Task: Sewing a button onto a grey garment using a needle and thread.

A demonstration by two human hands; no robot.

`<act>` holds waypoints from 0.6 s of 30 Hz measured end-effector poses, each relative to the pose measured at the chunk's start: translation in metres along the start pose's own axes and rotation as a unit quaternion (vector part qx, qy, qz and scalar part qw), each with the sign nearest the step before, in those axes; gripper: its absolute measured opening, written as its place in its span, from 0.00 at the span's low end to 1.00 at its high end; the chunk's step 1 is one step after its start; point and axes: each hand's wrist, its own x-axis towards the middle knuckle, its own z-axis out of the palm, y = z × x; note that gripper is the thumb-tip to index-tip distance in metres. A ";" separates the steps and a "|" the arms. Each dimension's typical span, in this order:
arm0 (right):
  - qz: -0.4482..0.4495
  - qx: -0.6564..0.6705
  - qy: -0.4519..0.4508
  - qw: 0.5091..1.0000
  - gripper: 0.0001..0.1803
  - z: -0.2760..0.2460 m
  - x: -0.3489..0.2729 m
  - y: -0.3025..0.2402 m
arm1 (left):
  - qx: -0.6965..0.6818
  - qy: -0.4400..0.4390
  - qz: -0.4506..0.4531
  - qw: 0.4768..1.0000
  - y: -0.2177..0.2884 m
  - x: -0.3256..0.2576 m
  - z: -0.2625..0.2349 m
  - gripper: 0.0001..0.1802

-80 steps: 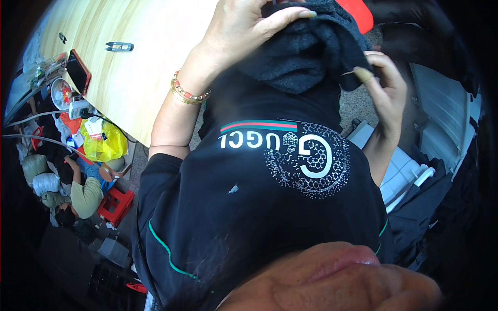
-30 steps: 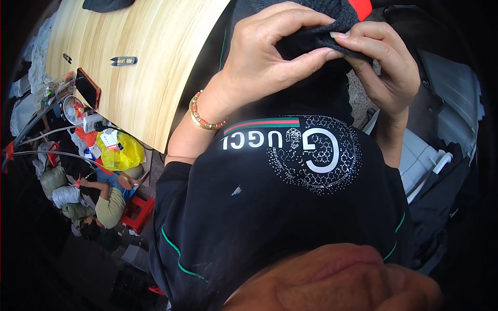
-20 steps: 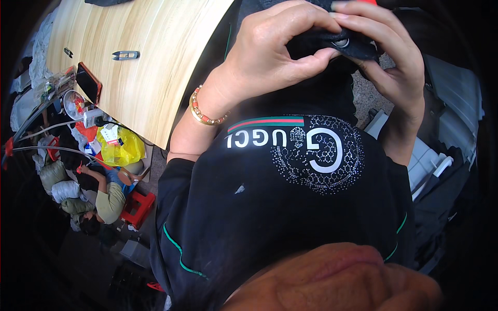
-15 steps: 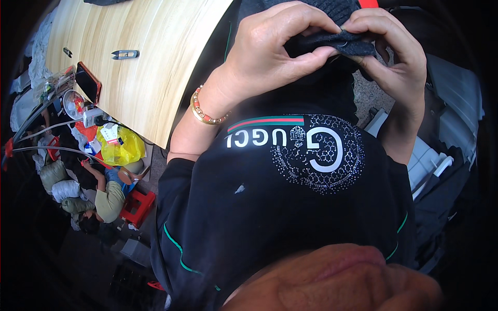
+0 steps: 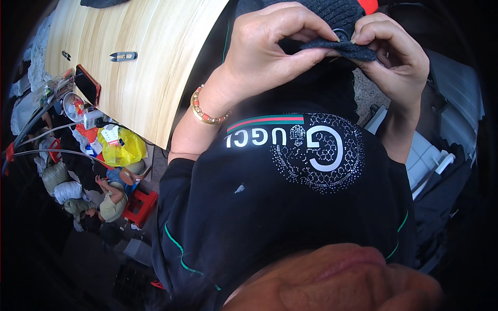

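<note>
A dark grey knitted garment with a ribbed surface is held up in front of my chest. My left hand, wearing a bracelet, pinches the folded edge of the knit between thumb and fingers. On the other side of the fold, my right hand pinches the same edge with thumb and index finger. Between the two sets of fingertips, a small round ring-shaped piece shows on the cloth; whether it is a button I cannot tell. Part of the garment is hidden behind my hands.
On the wooden table to the left lie thread snips and a phone. Beyond its edge are a yellow plastic bag, a red stool and another person. Grey plastic furniture stands at my right.
The folded edge has turned and flattened between my fingers, and the round piece now shows above it. My right fingertips have shifted slightly. The other person's arm has moved.
</note>
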 end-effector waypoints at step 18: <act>0.004 0.140 0.011 0.990 0.07 -0.001 -0.005 -0.005 | 0.144 0.032 0.032 0.989 0.016 -0.012 0.000 0.11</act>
